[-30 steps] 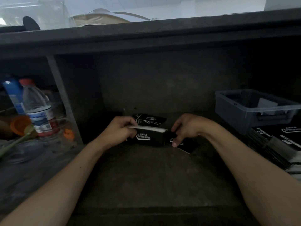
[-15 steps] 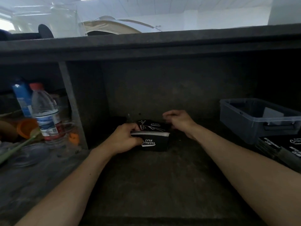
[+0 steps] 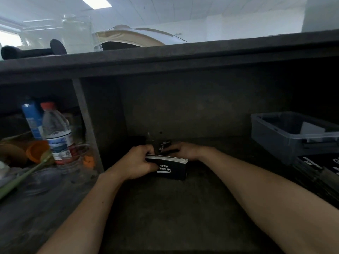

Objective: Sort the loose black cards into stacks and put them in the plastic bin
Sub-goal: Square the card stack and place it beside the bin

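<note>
My left hand (image 3: 139,161) grips a thick stack of black cards (image 3: 171,168) with white lettering, held on edge low over the dark shelf floor. Just behind the stack, my right hand (image 3: 185,150) reaches to a loose black card (image 3: 163,146) lying at the back of the shelf; its fingers touch the card, and whether they hold it is unclear. The grey plastic bin (image 3: 275,138) stands at the right with a white item inside. More black cards (image 3: 319,168) lie in piles in front of the bin.
A vertical divider (image 3: 86,125) closes off the left compartment, which holds a water bottle (image 3: 57,133), a blue container (image 3: 31,119), an orange cup (image 3: 37,151) and a green stick. The shelf's top board (image 3: 165,57) overhangs above.
My right hand moved from beside the stack to the back of the shelf, onto the loose card. The left hand kept its hold on the stack. The view tilted up and shifted.
</note>
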Action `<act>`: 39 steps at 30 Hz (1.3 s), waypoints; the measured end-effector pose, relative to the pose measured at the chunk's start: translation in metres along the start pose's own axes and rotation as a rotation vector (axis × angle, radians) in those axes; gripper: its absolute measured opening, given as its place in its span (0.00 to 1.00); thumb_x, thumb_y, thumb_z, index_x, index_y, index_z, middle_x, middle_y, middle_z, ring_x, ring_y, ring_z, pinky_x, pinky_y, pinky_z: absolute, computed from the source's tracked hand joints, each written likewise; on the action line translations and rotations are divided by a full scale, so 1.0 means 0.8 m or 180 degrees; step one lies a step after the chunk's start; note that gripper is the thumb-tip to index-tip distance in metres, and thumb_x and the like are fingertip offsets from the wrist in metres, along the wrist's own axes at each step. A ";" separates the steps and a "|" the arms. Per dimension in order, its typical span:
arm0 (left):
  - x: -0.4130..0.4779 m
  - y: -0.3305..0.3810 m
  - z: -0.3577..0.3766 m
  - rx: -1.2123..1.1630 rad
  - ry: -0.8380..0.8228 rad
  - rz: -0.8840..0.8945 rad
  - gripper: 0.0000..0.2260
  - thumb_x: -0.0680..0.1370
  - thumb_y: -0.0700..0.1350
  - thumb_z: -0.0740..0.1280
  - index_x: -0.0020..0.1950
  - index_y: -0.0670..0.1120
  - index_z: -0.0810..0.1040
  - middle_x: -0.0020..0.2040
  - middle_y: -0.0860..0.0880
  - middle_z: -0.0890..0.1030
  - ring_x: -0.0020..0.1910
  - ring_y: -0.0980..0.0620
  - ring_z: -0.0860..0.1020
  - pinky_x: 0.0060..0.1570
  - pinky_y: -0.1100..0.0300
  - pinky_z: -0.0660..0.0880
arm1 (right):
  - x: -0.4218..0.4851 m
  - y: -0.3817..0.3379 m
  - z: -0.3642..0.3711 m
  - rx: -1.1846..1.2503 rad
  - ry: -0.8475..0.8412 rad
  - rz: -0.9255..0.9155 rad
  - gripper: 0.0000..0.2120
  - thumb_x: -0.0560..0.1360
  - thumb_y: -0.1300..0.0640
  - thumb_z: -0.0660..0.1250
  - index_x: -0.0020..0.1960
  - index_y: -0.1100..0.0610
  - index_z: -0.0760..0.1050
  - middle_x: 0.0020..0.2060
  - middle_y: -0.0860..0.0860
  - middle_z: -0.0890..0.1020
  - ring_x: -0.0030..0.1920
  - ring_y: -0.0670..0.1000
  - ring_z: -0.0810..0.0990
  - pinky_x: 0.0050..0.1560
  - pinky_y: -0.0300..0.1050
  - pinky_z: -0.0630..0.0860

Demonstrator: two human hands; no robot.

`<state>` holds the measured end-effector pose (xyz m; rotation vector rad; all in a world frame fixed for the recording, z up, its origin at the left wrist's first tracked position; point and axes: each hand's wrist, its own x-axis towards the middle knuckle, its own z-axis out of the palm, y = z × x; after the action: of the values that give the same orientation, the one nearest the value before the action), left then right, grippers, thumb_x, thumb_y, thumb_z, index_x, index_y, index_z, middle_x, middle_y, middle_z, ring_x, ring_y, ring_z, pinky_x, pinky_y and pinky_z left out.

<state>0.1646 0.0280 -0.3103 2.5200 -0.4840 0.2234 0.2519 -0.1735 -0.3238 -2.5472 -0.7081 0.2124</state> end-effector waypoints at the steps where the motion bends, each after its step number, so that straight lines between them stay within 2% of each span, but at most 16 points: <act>1: -0.001 0.004 0.002 -0.0076 -0.0053 0.0068 0.09 0.69 0.44 0.74 0.38 0.51 0.73 0.36 0.53 0.78 0.35 0.58 0.76 0.35 0.61 0.69 | -0.018 0.007 -0.009 0.0041 -0.0050 0.0040 0.19 0.79 0.53 0.66 0.69 0.48 0.73 0.72 0.48 0.69 0.72 0.49 0.67 0.71 0.38 0.61; 3: -0.004 0.013 0.008 -0.0207 -0.0161 0.0260 0.08 0.65 0.48 0.71 0.37 0.52 0.73 0.35 0.53 0.77 0.34 0.60 0.75 0.35 0.61 0.70 | -0.061 0.021 -0.028 -0.0087 -0.0187 0.0177 0.20 0.78 0.54 0.67 0.68 0.44 0.74 0.73 0.46 0.69 0.72 0.48 0.67 0.73 0.41 0.60; 5: -0.007 0.021 0.015 -0.0329 -0.0269 0.0454 0.07 0.65 0.47 0.70 0.38 0.52 0.74 0.35 0.53 0.78 0.34 0.60 0.76 0.35 0.60 0.72 | -0.101 0.033 -0.044 -0.0149 -0.0178 0.0373 0.21 0.75 0.55 0.70 0.65 0.40 0.76 0.71 0.45 0.70 0.70 0.48 0.69 0.72 0.42 0.62; 8: -0.010 0.029 0.026 -0.0528 -0.0323 0.0730 0.07 0.68 0.44 0.71 0.41 0.53 0.75 0.36 0.56 0.80 0.35 0.60 0.78 0.35 0.61 0.73 | -0.145 0.052 -0.059 0.0302 0.0495 0.0551 0.21 0.71 0.55 0.75 0.63 0.43 0.78 0.65 0.45 0.75 0.65 0.46 0.73 0.65 0.37 0.67; 11: -0.011 0.034 0.033 -0.0656 -0.0188 0.0926 0.07 0.66 0.49 0.70 0.42 0.54 0.75 0.38 0.55 0.81 0.36 0.57 0.78 0.35 0.56 0.75 | -0.163 0.066 -0.072 0.0305 0.1030 0.0853 0.22 0.68 0.52 0.78 0.60 0.49 0.79 0.57 0.46 0.79 0.60 0.47 0.77 0.61 0.38 0.71; 14: -0.010 0.034 0.034 -0.0729 -0.0100 0.0999 0.08 0.65 0.50 0.69 0.43 0.55 0.75 0.40 0.54 0.81 0.38 0.55 0.80 0.38 0.54 0.76 | -0.164 0.069 -0.072 -0.0006 0.0753 0.1170 0.25 0.63 0.51 0.81 0.59 0.51 0.80 0.52 0.47 0.81 0.55 0.47 0.79 0.56 0.39 0.74; 17: -0.010 0.033 0.036 -0.0797 -0.0205 0.0957 0.09 0.65 0.51 0.69 0.44 0.55 0.76 0.41 0.55 0.82 0.40 0.57 0.80 0.39 0.60 0.76 | -0.155 0.069 -0.064 0.0140 0.0858 0.1162 0.27 0.63 0.56 0.81 0.60 0.56 0.80 0.48 0.48 0.81 0.51 0.47 0.79 0.52 0.38 0.73; 20: -0.011 0.034 0.037 -0.0872 -0.0200 0.1024 0.08 0.65 0.50 0.70 0.43 0.53 0.78 0.40 0.53 0.82 0.40 0.58 0.80 0.40 0.62 0.76 | -0.153 0.072 -0.062 0.0159 0.0886 0.1212 0.34 0.62 0.48 0.81 0.65 0.55 0.77 0.55 0.50 0.80 0.57 0.49 0.78 0.60 0.40 0.73; 22: -0.012 0.034 0.038 -0.0873 -0.0177 0.1071 0.08 0.66 0.50 0.70 0.44 0.54 0.79 0.40 0.52 0.83 0.40 0.56 0.81 0.40 0.60 0.77 | -0.153 0.072 -0.060 0.0134 0.0854 0.1196 0.30 0.64 0.44 0.79 0.62 0.54 0.79 0.57 0.48 0.81 0.59 0.49 0.78 0.61 0.40 0.73; 25: -0.012 0.036 0.040 -0.0919 -0.0189 0.1054 0.08 0.65 0.50 0.71 0.42 0.51 0.77 0.37 0.53 0.81 0.36 0.58 0.78 0.35 0.60 0.74 | -0.152 0.074 -0.057 0.0200 0.0946 0.1100 0.17 0.65 0.46 0.79 0.50 0.52 0.84 0.49 0.47 0.84 0.52 0.47 0.80 0.55 0.39 0.75; 28: -0.012 0.038 0.041 -0.0967 -0.0255 0.0959 0.08 0.64 0.51 0.70 0.40 0.52 0.75 0.35 0.57 0.79 0.34 0.60 0.76 0.34 0.62 0.72 | -0.151 0.073 -0.056 0.0272 0.0965 0.1057 0.11 0.65 0.48 0.80 0.44 0.51 0.84 0.44 0.47 0.84 0.49 0.46 0.81 0.53 0.40 0.76; 30: -0.012 0.037 0.041 -0.1047 -0.0378 0.0940 0.07 0.66 0.52 0.70 0.41 0.55 0.76 0.37 0.56 0.80 0.38 0.59 0.78 0.38 0.60 0.73 | -0.152 0.071 -0.056 0.0279 0.1001 0.1038 0.10 0.65 0.50 0.80 0.44 0.51 0.84 0.43 0.46 0.84 0.47 0.45 0.80 0.50 0.39 0.75; 33: -0.011 0.034 0.041 -0.0959 -0.0427 0.0998 0.07 0.70 0.54 0.70 0.45 0.55 0.76 0.42 0.55 0.81 0.42 0.57 0.79 0.42 0.58 0.75 | -0.149 0.070 -0.058 0.0291 0.1199 0.1039 0.17 0.62 0.54 0.82 0.46 0.51 0.80 0.40 0.44 0.79 0.44 0.44 0.77 0.45 0.38 0.72; 35: -0.010 0.032 0.043 -0.0870 -0.0337 0.0995 0.10 0.69 0.55 0.71 0.45 0.53 0.76 0.42 0.57 0.81 0.42 0.58 0.79 0.42 0.58 0.75 | -0.146 0.068 -0.059 0.0717 0.1403 0.0808 0.16 0.62 0.60 0.82 0.46 0.52 0.80 0.39 0.47 0.80 0.42 0.45 0.78 0.46 0.39 0.73; 37: -0.006 0.028 0.046 -0.0698 -0.0158 0.1035 0.11 0.67 0.56 0.72 0.43 0.53 0.75 0.47 0.58 0.79 0.45 0.59 0.79 0.44 0.58 0.76 | -0.149 0.060 -0.062 0.1441 0.1669 0.0455 0.12 0.65 0.65 0.78 0.45 0.55 0.81 0.37 0.50 0.82 0.38 0.44 0.79 0.43 0.41 0.75; 39: -0.001 0.020 0.048 -0.0547 0.0000 0.1035 0.12 0.66 0.57 0.73 0.42 0.55 0.74 0.60 0.57 0.74 0.59 0.59 0.77 0.56 0.58 0.77 | -0.157 0.048 -0.066 0.1910 0.1646 0.0193 0.10 0.67 0.64 0.77 0.47 0.56 0.83 0.37 0.49 0.84 0.38 0.42 0.81 0.38 0.38 0.76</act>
<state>0.1599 -0.0057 -0.3341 2.2647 -0.8749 0.2903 0.1760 -0.2893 -0.2940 -1.9238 -0.3012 -0.1889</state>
